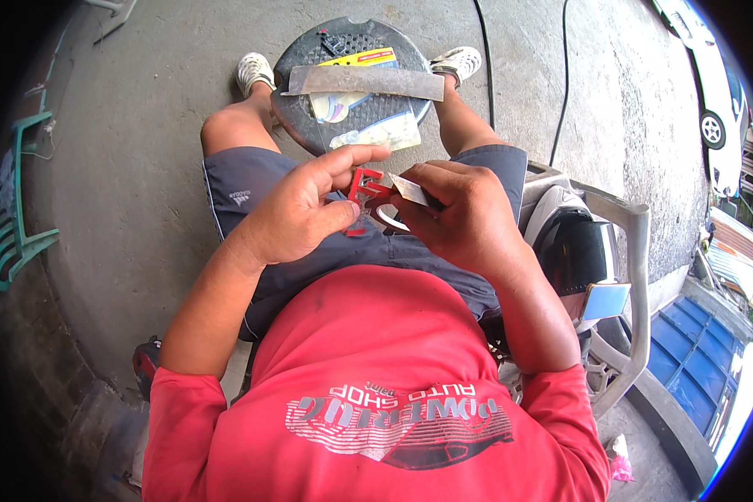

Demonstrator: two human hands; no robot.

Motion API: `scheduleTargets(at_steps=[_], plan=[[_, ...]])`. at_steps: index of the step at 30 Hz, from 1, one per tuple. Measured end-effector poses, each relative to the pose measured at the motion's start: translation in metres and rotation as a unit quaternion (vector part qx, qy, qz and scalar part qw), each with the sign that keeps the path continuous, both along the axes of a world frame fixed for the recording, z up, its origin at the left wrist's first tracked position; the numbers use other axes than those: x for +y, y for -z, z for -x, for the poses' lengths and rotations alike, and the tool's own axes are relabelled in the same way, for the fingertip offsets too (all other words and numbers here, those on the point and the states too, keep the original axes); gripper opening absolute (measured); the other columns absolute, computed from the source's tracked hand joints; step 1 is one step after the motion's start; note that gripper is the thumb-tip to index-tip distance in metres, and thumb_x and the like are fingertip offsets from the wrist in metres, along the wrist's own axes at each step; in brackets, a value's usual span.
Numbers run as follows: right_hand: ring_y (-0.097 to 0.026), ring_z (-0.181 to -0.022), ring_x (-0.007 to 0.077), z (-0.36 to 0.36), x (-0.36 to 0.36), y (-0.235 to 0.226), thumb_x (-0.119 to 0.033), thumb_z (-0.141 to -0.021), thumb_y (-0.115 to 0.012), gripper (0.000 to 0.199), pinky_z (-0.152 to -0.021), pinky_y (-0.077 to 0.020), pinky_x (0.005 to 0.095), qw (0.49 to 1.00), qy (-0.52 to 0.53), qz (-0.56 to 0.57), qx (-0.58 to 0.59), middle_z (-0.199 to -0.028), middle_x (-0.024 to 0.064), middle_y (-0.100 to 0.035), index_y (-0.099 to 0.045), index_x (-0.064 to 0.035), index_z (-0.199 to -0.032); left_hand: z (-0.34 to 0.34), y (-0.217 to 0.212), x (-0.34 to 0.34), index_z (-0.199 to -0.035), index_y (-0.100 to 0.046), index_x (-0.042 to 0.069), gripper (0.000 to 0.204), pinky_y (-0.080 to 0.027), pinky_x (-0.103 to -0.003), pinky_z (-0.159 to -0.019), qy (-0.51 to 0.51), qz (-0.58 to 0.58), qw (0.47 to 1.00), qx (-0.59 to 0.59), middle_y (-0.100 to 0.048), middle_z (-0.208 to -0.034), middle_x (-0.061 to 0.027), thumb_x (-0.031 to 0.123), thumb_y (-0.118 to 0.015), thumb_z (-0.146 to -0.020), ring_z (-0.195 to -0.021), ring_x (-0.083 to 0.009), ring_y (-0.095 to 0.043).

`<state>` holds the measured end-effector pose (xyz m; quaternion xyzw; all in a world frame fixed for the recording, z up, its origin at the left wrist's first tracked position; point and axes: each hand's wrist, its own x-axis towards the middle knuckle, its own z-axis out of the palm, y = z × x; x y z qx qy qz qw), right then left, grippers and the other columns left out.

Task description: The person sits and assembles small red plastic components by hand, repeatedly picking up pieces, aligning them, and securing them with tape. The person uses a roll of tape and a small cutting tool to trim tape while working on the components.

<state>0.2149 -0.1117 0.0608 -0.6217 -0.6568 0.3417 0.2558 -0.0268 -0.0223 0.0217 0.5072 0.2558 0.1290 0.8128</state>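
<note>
Above my lap, my left hand pinches a small red letter-shaped piece between thumb and fingers. The forefinger stretches out over the top of the piece. Close on its right, my right hand is closed round a small flat, pale grey piece with a pointed end, whose kind I cannot make out. A white curved band, perhaps part of a tape roll, shows under the right fingers. The two hands nearly meet at the red piece.
Between my feet stands a round black stool. On it lie a long grey strip, a yellow card, see-through packets and small black bits. A chair armrest is at my right; black cables cross the floor.
</note>
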Motion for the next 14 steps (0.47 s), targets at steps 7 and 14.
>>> scheduleTargets(at_steps=[7, 14], plan=[[-0.077, -0.080, 0.0384, -0.0059, 0.0032, -0.0048, -0.017, -0.089, -0.088, 0.024, -0.071, -0.0594, 0.0477, 0.998, -0.045, -0.003, -0.032, -0.087, 0.0144, -0.075, -0.079, -0.0059, -0.108, 0.0019, -0.0050, 0.0051, -0.150, -0.052, -0.002, 0.043, -0.053, -0.024, -0.091, 0.025, -0.009, 0.999, 0.046, -0.077, -0.123, -0.0074, -0.002, -0.058, -0.107, -0.108, -0.0056, -0.067], [-0.077, -0.083, 0.0401, -0.0021, 0.0039, -0.0057, -0.016, -0.089, -0.086, 0.023, -0.073, -0.0601, 0.0485, 0.998, -0.042, -0.001, -0.040, -0.090, 0.0148, -0.076, -0.079, -0.0058, -0.108, -0.0007, -0.0070, 0.0033, -0.153, -0.052, -0.001, 0.045, -0.054, -0.025, -0.095, 0.030, -0.038, 0.998, 0.049, -0.078, -0.124, -0.0087, 0.000, -0.060, -0.109, -0.111, -0.0067, -0.068]])
